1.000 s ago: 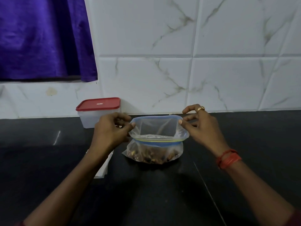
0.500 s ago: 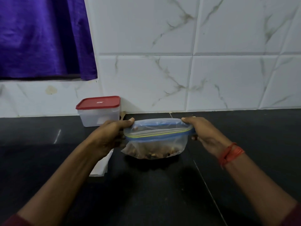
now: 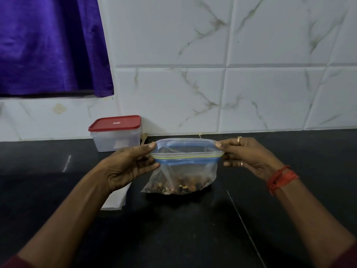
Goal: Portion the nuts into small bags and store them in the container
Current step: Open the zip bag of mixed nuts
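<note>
My left hand (image 3: 129, 167) and right hand (image 3: 249, 157) each pinch an end of the zip bag (image 3: 185, 167), stretched between them with its mouth open. The nuts (image 3: 179, 185) sit in its bottom, resting on the black counter (image 3: 193, 229), I think. The red-lidded container (image 3: 116, 134) stands behind my left hand.

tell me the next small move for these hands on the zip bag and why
Probably set the zip bag down standing with its mouth open, then free the left hand for the small bags lying flat under that wrist. Both it and the right hand pinch the bag's top corners, the nuts sit at the bottom, and the container still has its red lid on.
</note>
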The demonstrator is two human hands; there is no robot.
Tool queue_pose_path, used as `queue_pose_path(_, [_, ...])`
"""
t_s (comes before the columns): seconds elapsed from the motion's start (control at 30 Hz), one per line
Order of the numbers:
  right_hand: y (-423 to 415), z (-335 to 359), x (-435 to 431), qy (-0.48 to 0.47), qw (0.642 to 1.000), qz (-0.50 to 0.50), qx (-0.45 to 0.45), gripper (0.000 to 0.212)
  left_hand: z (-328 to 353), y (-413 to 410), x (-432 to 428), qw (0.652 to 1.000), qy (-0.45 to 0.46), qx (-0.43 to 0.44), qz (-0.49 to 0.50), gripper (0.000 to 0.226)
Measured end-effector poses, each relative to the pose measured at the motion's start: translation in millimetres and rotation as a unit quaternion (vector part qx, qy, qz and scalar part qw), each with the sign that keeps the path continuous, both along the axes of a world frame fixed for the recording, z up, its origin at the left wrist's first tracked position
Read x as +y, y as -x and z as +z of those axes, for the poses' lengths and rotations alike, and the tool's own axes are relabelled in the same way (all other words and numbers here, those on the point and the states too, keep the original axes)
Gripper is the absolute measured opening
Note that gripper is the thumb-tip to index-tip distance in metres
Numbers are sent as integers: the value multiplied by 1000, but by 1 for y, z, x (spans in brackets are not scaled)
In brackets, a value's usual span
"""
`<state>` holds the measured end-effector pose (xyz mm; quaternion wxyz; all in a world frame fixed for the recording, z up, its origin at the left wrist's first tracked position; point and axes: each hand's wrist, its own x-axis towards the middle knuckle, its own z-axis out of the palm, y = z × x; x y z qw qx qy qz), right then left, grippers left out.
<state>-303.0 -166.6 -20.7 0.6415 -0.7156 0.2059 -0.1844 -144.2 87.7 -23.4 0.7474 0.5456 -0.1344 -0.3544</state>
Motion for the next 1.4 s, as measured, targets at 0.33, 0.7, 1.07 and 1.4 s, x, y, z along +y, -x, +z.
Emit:
queue_pose_path(0.33, [1,-1,2,-4,999,-18,32,9,-4,2,0,996,-91,1,-15,25])
queue_pose_path(0.7, [-16,-16,1,-335,933,2,-132,21,-10,-10,-3,985,137,106,-6,68])
queue_pose_path(1.07, [-28,-26,12,-240,955,-46,-169,27,-16,5,-14,993,43,-26,110,25])
queue_pose_path(1.4, [-18,-22,20,-85,992,-63,-73,39,-19,9,-17,983,-77,-80,143,25])
